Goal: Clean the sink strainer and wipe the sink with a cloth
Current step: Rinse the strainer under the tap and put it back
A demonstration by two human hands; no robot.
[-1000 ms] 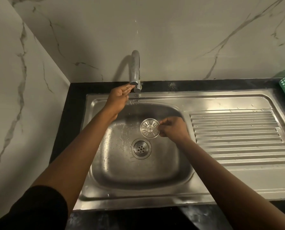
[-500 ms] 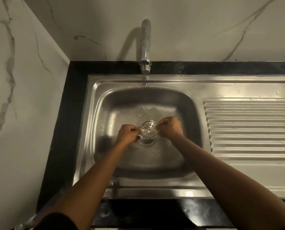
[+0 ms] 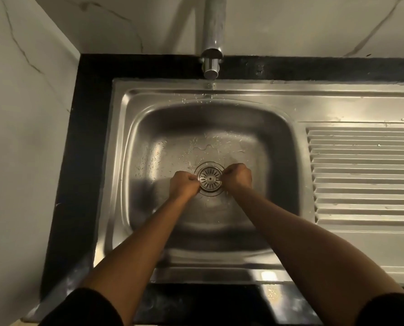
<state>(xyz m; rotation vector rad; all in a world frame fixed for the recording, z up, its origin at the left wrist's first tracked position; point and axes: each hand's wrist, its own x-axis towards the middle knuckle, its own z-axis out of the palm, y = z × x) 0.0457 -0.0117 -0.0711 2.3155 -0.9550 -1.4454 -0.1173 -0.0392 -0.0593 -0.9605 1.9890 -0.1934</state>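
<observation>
The round metal sink strainer (image 3: 209,179) lies over the drain at the middle of the steel sink basin (image 3: 274,165). My left hand (image 3: 184,185) pinches the strainer's left edge with closed fingers. My right hand (image 3: 237,177) pinches its right edge the same way. Both hands are low in the basin, on either side of the drain. Water drops cover the basin floor behind the drain. No cloth is in view.
The chrome tap (image 3: 211,57) hangs over the basin's back rim, with no stream visible. A ribbed steel drainboard (image 3: 365,175) lies to the right. A black counter (image 3: 83,161) borders the sink. Marble walls stand at the left and the back.
My left hand left the tap and came down to the strainer's left edge. Both hands lowered the strainer onto the drain. The view has tilted down and closer.
</observation>
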